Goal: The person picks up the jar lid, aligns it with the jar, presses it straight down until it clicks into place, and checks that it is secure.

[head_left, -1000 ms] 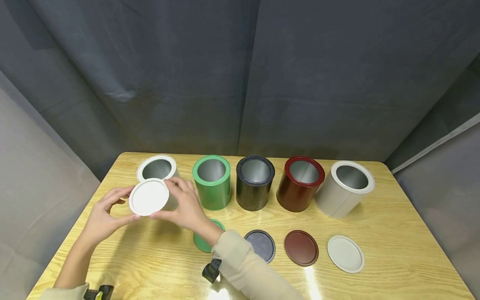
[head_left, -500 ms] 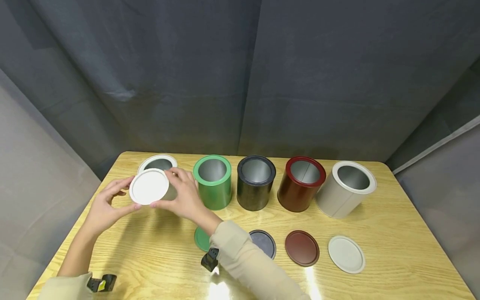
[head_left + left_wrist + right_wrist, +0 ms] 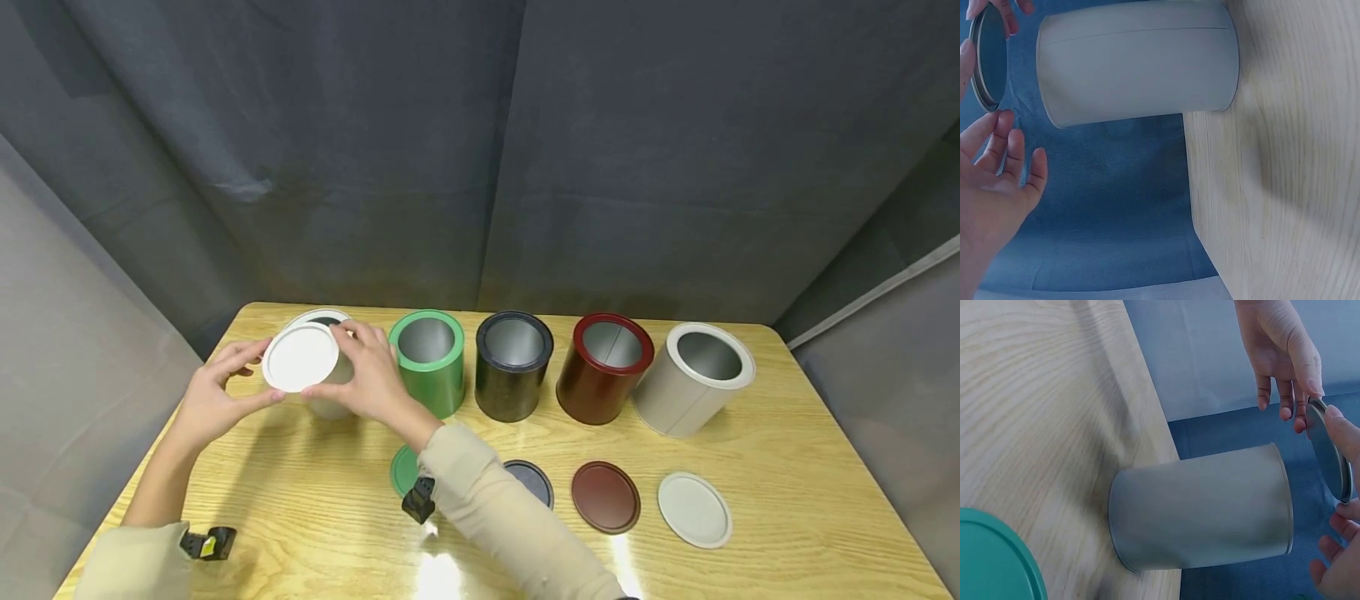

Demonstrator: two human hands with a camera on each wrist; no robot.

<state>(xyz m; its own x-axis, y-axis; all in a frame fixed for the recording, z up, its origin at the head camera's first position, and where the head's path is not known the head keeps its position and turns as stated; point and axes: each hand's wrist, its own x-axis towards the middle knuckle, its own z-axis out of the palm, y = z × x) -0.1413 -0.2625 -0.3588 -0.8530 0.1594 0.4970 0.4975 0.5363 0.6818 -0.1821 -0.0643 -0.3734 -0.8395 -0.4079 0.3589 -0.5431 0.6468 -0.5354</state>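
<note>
A white round lid (image 3: pixel 301 357) is held up by its edge between both hands, tilted toward the head camera. My left hand (image 3: pixel 212 402) pinches its left side with thumb and fingers. On the opposite side my right hand (image 3: pixel 373 377) pinches it the same way. Behind and below the lid stands a white can (image 3: pixel 327 408), its open top partly hidden by the lid in the head view. Both wrist views show a gap between the lid (image 3: pixel 991 59) and the top of the can (image 3: pixel 1204 512).
To the right stand open cans: green (image 3: pixel 427 379), black (image 3: pixel 508 383), dark red (image 3: pixel 596 387) and off-white (image 3: pixel 675 396). In front lie a green lid (image 3: pixel 403 468), partly behind the right sleeve, a black lid (image 3: pixel 531 482), a dark red lid (image 3: pixel 606 497) and an off-white lid (image 3: pixel 695 510).
Both hands have moved the white lid away from the person, up in the head view, so that it covers more of the white can's opening. The other cans and lids stay put.
</note>
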